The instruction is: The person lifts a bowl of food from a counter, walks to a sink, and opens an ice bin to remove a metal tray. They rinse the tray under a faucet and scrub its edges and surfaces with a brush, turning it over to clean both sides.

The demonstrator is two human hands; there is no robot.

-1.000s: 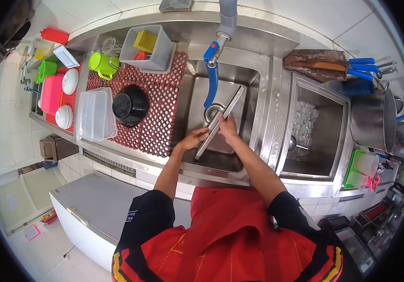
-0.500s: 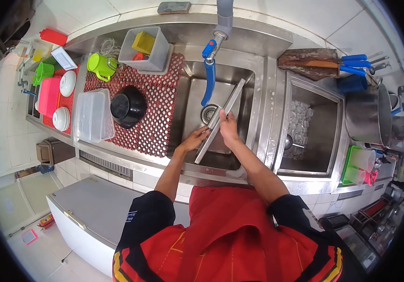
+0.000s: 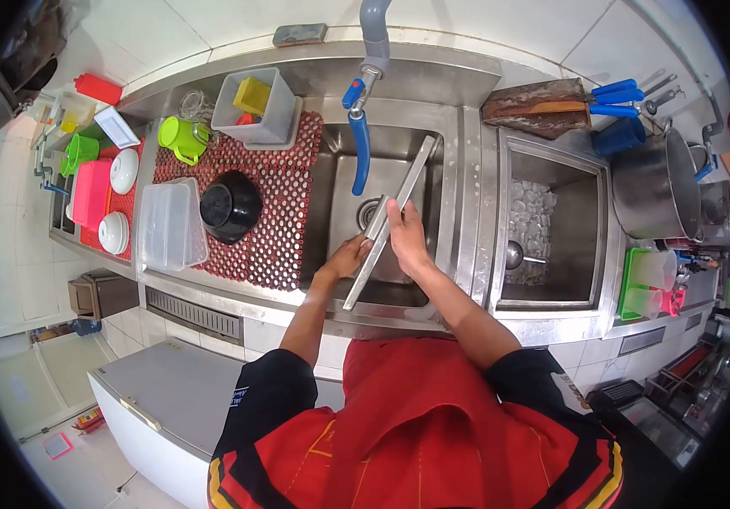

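A long, narrow metal strip (image 3: pixel 365 273) is held at a slant over the sink (image 3: pixel 392 293). My left hand (image 3: pixel 348 256) grips it from the left side, near its middle, with fingers partly hidden behind it. On the right side my right hand (image 3: pixel 406 235) holds the same strip, fingers pressed against it a little higher up. Above the hands hangs the blue hose end (image 3: pixel 360 153) of the tap (image 3: pixel 365 85). The drain (image 3: pixel 368 212) shows partly behind the strip.
Left of the sink, a red perforated mat (image 3: pixel 284 199) bears a black bowl (image 3: pixel 231 207), a clear container (image 3: pixel 171 225) and a green mug (image 3: pixel 181 138). To the right are an ice bin (image 3: pixel 560 307), a knife holder (image 3: pixel 530 109) and a large pot (image 3: pixel 657 187).
The view has shifted slightly. The metal strip stands a little steeper, and both hands still hold it.
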